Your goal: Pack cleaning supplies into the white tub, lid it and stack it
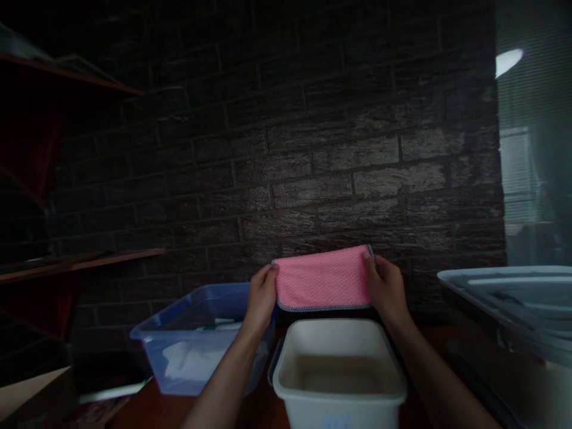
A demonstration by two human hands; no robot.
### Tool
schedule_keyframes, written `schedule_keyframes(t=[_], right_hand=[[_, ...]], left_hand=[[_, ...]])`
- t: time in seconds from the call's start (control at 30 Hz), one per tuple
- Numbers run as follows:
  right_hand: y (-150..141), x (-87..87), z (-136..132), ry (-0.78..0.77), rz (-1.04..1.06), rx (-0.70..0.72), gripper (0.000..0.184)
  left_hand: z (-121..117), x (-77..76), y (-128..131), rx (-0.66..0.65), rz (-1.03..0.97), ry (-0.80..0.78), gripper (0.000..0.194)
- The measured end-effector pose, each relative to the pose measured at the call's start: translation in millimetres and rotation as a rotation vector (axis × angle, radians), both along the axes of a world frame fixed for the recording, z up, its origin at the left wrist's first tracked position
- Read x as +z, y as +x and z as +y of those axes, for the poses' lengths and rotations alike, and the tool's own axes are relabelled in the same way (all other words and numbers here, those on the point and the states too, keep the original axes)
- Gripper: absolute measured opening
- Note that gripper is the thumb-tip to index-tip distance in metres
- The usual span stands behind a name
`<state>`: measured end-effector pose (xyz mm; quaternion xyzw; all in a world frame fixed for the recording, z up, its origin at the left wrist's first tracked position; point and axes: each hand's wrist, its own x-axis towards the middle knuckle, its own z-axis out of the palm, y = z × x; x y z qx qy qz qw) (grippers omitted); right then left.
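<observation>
A pink cloth (322,280) with a dark-and-white patterned edge is stretched between my two hands, folded along its top. My left hand (261,295) pinches its left end, thumb in front. On the right end, my right hand (385,286) grips it near the upper corner, thumb also in front. Below and nearer to me stands a white bin (286,366) with its top uncovered; the cloth hangs above its far rim, apart from it. What fills the bin, if anything, is too dim to tell.
Left of the bin is a translucent blue tub (156,351) with white items inside. A container with a grey lid (531,298) stands at the right. Wooden shelves (89,262) jut out at the left, and a dark brick wall (290,149) rises behind.
</observation>
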<state>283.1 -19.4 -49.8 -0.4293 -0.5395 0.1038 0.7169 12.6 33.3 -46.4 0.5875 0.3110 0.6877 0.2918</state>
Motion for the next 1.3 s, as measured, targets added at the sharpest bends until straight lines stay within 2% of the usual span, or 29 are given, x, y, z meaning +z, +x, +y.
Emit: schedule_keyframes(t=[0.27, 0.6, 0.77, 0.93, 1.1, 1.3], right_hand=[[-7.1, -3.5, 0.7, -0.059, -0.123, -0.124, 0.054], [4.1, -3.4, -1.9, -0.132, -0.244, -0.31, 0.056], [9.3, -3.7, -4.8, -0.275, -0.376, -0.276, 0.05], [10.8, -1.5, -14.0, -0.412, -0.528, -0.193, 0.036], [9.8, -6.2, -23.9, -0.523, -0.635, -0.105, 0.029], [-3.5, -46.8, -31.7, -0.641, -0.784, -0.028, 0.028]], left_hand=[[-3.7, 5.8, -2.3, 0.125, 0.044, 0.132, 0.037], [-11.9, 11.4, -0.5, 0.12, 0.169, 0.093, 0.035], [-13.8, 7.1, -2.0, 0.055, 0.25, -0.042, 0.042], [-14.8, 3.9, -9.4, -0.008, 0.348, -0.132, 0.044], [-27.6, -11.1, -15.7, -0.043, 0.498, -0.182, 0.041], [-52.1, -40.8, 3.4, -0.045, 0.689, -0.112, 0.03]])
